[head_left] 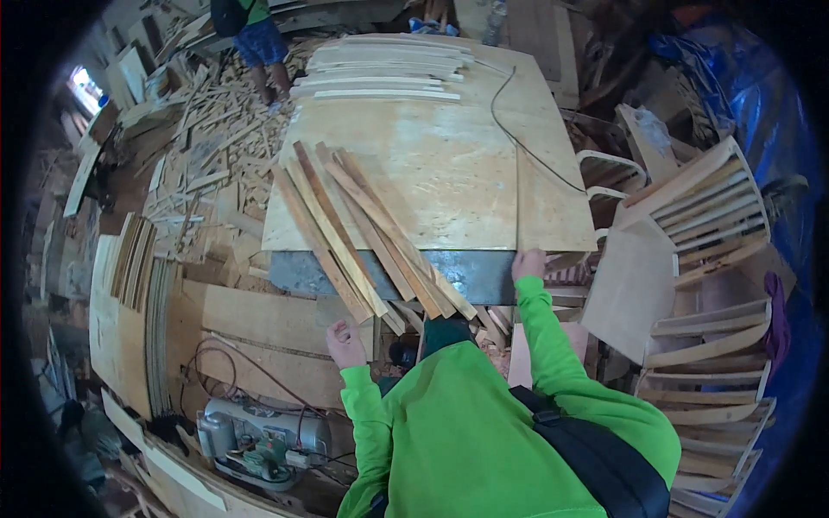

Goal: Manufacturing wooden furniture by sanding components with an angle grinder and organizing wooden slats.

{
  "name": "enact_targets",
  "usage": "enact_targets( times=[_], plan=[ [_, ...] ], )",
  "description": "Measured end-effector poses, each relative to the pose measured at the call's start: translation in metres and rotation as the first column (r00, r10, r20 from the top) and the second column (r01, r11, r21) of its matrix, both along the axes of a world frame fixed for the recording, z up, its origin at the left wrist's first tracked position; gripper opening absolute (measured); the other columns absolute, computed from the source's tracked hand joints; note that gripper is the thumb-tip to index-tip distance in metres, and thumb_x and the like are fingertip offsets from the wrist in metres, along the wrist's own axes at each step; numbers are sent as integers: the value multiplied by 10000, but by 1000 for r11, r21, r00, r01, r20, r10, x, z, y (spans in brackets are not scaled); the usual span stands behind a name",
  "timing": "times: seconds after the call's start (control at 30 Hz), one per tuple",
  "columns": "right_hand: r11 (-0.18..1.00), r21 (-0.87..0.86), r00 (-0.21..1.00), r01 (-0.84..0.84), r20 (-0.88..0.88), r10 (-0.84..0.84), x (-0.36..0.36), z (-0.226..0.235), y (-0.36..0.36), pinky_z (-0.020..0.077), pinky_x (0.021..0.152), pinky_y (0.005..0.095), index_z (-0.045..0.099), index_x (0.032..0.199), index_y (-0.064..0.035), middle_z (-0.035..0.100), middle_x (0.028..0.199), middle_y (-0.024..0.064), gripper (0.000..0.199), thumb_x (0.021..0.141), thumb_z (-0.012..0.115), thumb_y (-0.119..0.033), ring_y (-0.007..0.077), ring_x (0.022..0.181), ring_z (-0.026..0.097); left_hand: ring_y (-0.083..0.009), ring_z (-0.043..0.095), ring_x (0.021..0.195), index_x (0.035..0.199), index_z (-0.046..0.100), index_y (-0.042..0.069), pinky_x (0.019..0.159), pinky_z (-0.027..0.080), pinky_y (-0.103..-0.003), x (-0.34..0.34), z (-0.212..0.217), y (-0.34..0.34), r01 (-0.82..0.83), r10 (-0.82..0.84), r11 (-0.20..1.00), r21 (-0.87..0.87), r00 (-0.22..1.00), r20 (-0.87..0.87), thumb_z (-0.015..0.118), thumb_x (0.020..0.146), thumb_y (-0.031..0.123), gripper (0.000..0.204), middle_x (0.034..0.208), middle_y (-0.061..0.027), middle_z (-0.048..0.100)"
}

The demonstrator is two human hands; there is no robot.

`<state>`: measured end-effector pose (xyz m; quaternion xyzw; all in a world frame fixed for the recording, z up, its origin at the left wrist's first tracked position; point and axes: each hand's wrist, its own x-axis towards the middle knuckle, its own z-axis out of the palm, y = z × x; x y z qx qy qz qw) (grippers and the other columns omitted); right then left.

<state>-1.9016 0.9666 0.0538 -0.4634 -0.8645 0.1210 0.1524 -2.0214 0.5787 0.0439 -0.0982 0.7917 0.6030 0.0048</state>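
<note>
A plywood sheet (432, 164) forms the worktop in front of me, with a dark grey edge (484, 268) below its near side. My right hand (528, 263) is closed at the sheet's near right edge, on the end of a thin wooden strip (522, 190) that lies pointing away from me. Several loose wooden strips (380, 233) lie slanted across the left part, their near ends overhanging the edge. My left hand (345, 343) is held low beside those ends, fingers curled in, with nothing visible in it.
Pale strips (384, 69) are stacked at the far end, near a dark cable (509, 129). Slatted wooden frames (708, 345) stand at right. An air compressor (259, 436) sits lower left, by upright boards (129, 311). Scrap wood (216, 147) covers the floor; another person (259, 43) stands beyond.
</note>
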Motion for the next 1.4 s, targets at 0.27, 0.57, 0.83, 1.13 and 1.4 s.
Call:
enact_targets(
  times=[0.27,0.57,0.83,1.13,1.4],
  plan=[
    [945,-98,898,-313,-354,261,0,66,-114,395,721,445,465,919,74,466,886,257,186,850,503,-95,415,824,483,-179,577,821,1004,530,-5,708,480,-276,3,-15,-12,59,-55,996,-66,997,57,623,755,39,270,966,-115,561],
    [799,-84,725,-595,-485,489,-72,75,-187,407,691,434,459,897,57,460,836,227,196,830,553,-101,409,772,479,-169,582,807,1011,538,-20,696,477,-269,2,13,16,79,-79,997,-25,997,-9,603,807,98,244,919,-117,586],
    [689,-117,644,-716,-492,586,-63,90,-212,438,756,395,517,968,53,511,926,187,255,813,582,-139,354,845,525,-118,571,860,1128,512,-81,730,457,-221,-26,28,99,286,-289,822,493,955,-71,517,899,104,294,998,-101,615],
    [803,-138,811,-580,-187,554,-89,49,-144,442,767,459,492,971,23,508,952,223,337,758,635,-196,418,894,516,-231,526,556,718,494,-40,540,403,-357,-45,40,130,246,-256,961,-129,965,-63,564,837,152,237,605,-156,502],
    [784,-163,791,-599,-277,546,-95,42,-148,426,818,431,492,1113,36,489,986,225,494,789,622,-313,393,950,496,-396,522,786,851,582,-30,731,423,-450,-56,21,129,317,-484,784,-533,851,-206,589,789,179,218,807,-239,542]
  ],
)
